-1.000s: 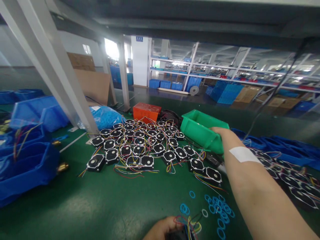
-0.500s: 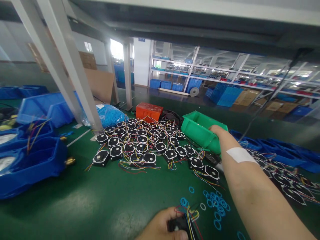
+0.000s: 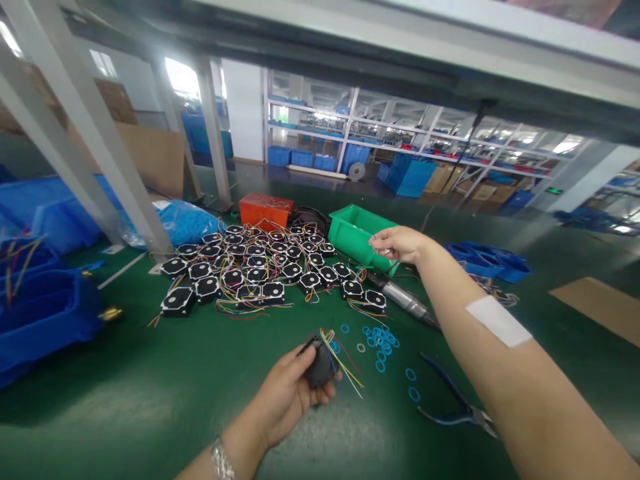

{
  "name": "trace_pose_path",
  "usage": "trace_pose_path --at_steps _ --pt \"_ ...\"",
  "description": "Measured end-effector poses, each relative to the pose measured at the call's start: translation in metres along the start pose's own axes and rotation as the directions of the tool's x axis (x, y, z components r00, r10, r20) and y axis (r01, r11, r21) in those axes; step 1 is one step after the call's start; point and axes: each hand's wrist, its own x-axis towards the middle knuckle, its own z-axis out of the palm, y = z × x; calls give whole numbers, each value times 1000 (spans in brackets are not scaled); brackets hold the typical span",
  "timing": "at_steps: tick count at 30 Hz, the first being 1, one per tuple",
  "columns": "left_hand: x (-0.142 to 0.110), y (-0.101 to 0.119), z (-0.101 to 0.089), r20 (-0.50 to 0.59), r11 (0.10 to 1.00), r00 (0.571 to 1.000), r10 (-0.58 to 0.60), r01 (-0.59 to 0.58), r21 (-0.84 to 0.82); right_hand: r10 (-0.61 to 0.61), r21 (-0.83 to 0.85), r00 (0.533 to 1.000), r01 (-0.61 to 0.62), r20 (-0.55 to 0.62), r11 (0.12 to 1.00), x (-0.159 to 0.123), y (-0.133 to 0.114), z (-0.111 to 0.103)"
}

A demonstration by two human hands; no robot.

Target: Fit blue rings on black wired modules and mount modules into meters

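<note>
My left hand (image 3: 295, 383) is wrapped round a black motor-like unit (image 3: 320, 363) above the green tabletop. Red, yellow, white and blue wires trail from the unit toward the right. In front of the near side of a green plastic bin (image 3: 347, 237), my right hand (image 3: 397, 244) is closed in a pinch. Tiny pale bits show at its fingertips, too small to name. Several blue rings (image 3: 381, 341) and a white ring (image 3: 361, 348) lie to the right of the unit. Blue-handled pliers (image 3: 457, 410) rest open beneath my right forearm.
Many black units with white edges and wires (image 3: 257, 260) cover the far tabletop. Behind them stand an orange box (image 3: 266, 210) and a blue bag (image 3: 187, 221). A silver-and-black power screwdriver (image 3: 407, 300) lies right. Blue housings (image 3: 40, 327) stand left, near a metal post (image 3: 95, 133).
My right hand has come out of the green bin, fingers pinched. My left hand has risen into fuller view with the black unit. The view has turned right, bringing in the pliers.
</note>
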Motion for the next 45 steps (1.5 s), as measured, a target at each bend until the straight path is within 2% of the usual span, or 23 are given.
trace_pose_path --at_steps 3,6,9,14,20,23,27,33,41,45 --pt "-2 1 1 2 1000 1000 3 -3 26 15 -77 989 -4 145 997 -43 29 28" --pt "-4 2 2 -2 999 1000 7 -7 50 19 -186 979 19 201 982 -74 54 58" --pt "-5 2 3 8 997 1000 21 -21 75 17 -307 982 42 187 951 -88 64 86" --pt "-7 2 2 -24 997 999 29 -27 71 -14 -514 997 54 82 856 -82 60 116" --pt "-5 -1 8 -156 996 983 94 -91 24 -147 -684 989 105 -3 722 -81 61 118" --pt "-2 -7 13 -246 984 953 175 -180 2 -230 -727 972 133 -35 673 -96 63 116" --pt "-1 -13 15 -295 968 926 237 -249 -4 -308 -747 950 173 -45 642 -123 71 125" --pt "-4 -11 11 -292 966 929 227 -252 -53 -363 -749 931 254 20 612 -144 89 144" --pt "-9 -8 14 -239 972 943 232 -234 20 -448 -757 889 359 99 545 -136 92 152" --pt "-9 -7 16 -258 975 942 214 -221 1 -466 -722 880 383 95 576 -134 93 154"
